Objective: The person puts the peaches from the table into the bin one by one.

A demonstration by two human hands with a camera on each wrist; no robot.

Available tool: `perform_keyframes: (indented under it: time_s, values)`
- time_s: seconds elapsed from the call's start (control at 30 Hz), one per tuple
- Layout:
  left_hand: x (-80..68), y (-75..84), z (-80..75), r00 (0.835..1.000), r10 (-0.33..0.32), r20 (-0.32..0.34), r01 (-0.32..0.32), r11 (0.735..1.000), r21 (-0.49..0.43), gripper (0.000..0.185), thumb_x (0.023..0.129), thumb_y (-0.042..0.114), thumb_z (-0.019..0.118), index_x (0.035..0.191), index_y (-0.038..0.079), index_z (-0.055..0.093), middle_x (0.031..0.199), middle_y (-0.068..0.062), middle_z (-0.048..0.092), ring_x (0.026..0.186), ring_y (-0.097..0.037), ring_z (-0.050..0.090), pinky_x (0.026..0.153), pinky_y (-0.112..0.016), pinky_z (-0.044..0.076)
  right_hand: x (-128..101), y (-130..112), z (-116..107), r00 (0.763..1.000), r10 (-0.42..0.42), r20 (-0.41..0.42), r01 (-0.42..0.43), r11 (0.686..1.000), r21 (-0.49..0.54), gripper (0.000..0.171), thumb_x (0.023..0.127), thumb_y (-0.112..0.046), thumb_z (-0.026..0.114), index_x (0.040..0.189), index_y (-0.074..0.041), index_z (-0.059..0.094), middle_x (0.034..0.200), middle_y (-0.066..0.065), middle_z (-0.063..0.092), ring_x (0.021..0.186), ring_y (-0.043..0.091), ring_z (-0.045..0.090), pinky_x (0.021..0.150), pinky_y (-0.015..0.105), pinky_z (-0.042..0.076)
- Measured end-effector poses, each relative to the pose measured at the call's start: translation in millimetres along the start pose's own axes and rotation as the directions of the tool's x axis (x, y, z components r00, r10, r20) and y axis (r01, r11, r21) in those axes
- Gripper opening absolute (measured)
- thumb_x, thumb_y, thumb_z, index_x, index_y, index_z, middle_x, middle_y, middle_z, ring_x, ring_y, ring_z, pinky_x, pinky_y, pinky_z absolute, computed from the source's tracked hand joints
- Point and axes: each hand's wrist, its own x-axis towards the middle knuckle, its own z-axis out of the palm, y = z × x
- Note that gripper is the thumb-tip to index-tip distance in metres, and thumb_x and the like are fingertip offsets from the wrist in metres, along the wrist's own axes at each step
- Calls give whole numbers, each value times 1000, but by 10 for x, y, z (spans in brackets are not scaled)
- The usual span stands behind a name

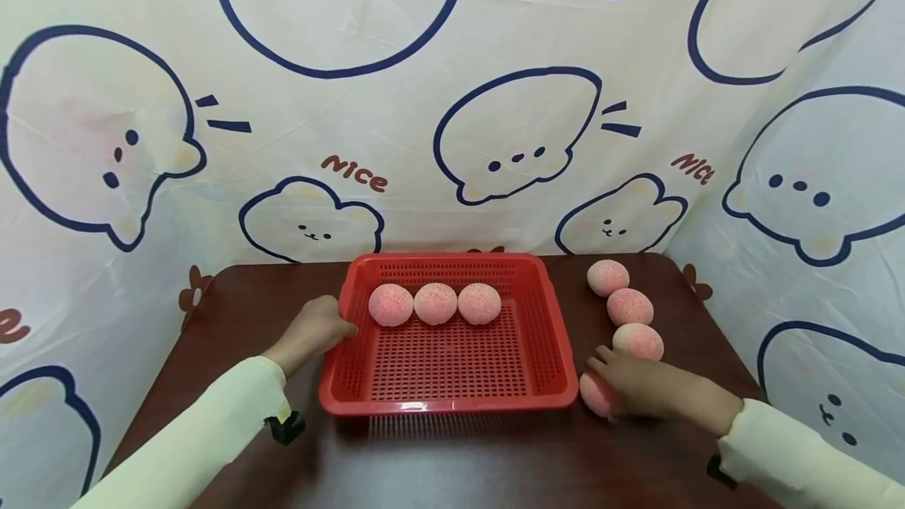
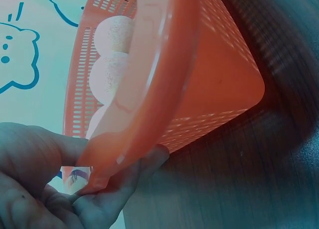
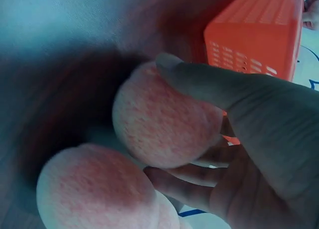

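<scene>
A red plastic basket (image 1: 445, 405) with perforated walls sits on the table, three pink peaches (image 1: 435, 304) in a row along its back. My left hand (image 1: 318, 328) grips the basket's left rim (image 2: 149, 89), thumb over it and fingers beneath. To the right of the basket, my right hand (image 1: 632, 385) holds the nearest peach (image 3: 164, 119), its thumb across one side and fingers curled round the other. Behind that hand, a peach (image 1: 639, 342) and two more peaches (image 1: 630, 307) form a line toward the back edge.
A dark brown wooden table (image 1: 452, 462) bears everything. Behind it and at both sides hangs a white cloth (image 1: 410, 116) printed with cartoon animals, close to the table's edges.
</scene>
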Motion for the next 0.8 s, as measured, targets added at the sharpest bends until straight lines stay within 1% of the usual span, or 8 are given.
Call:
perform_keyframes:
  time_s: [0.1, 0.2, 0.37, 0.5, 0.6, 0.67, 0.8]
  values:
    - [8, -5, 1, 1000, 1, 4, -1, 1000, 1, 28, 88, -2, 67, 114, -12, 63, 92, -20, 75, 72, -24, 76, 74, -44, 66, -20, -2, 37, 997, -60, -46, 58, 998, -39, 67, 73, -28, 88, 128, -4, 59, 119, 9, 61, 98, 20, 60, 77, 35, 56]
    - [8, -5, -2, 1000, -5, 3, 5, 1000, 7, 29, 89, -1, 67, 115, -12, 63, 92, -20, 75, 72, -24, 76, 74, -43, 66, -28, -4, 53, 993, -90, -80, 85, 994, -71, 69, 70, -27, 91, 127, -5, 59, 117, 7, 61, 96, 19, 60, 77, 36, 56]
    - [3, -3, 5, 1000, -12, -1, 12, 1000, -2, 29, 89, -2, 67, 116, -12, 63, 92, -19, 75, 72, -23, 76, 75, -43, 66, -22, -16, 70, 994, -81, -76, 75, 994, -80, 76, 68, -25, 92, 131, -1, 59, 126, 16, 64, 107, 31, 65, 88, 46, 59]
    - [4, -17, 14, 1000, -19, 2, 19, 1000, -10, 28, 89, -1, 67, 115, -12, 63, 91, -18, 75, 71, -23, 76, 74, -43, 66, -8, -30, 86, 997, -43, -66, 40, 998, -52, 77, 67, -25, 93, 131, 1, 60, 131, 22, 64, 113, 37, 65, 93, 50, 58]
    - [5, -29, 14, 1000, -20, 2, 20, 1000, -12, 29, 89, -2, 68, 115, -12, 62, 90, -18, 74, 70, -23, 76, 73, -43, 66, 4, -37, 94, 998, -20, -63, 19, 999, -26, 77, 65, -24, 94, 130, 1, 61, 132, 22, 64, 114, 37, 65, 94, 50, 58]
    - [4, -28, 18, 1000, -24, -1, 24, 1000, -12, 29, 89, -2, 68, 115, -12, 62, 90, -18, 74, 70, -23, 76, 72, -43, 66, 14, -34, 93, 997, -21, -69, 19, 1000, -21, 76, 63, -23, 94, 128, 0, 62, 130, 20, 64, 110, 35, 66, 92, 50, 58]
    - [9, -8, 7, 1000, -10, -6, 10, 1000, -9, 29, 89, -2, 68, 115, -12, 62, 90, -18, 75, 70, -22, 76, 72, -42, 66, 29, -11, 89, 997, -20, -79, 19, 1000, -8, 74, 63, -24, 93, 127, -3, 63, 127, 17, 66, 106, 31, 66, 91, 50, 58]
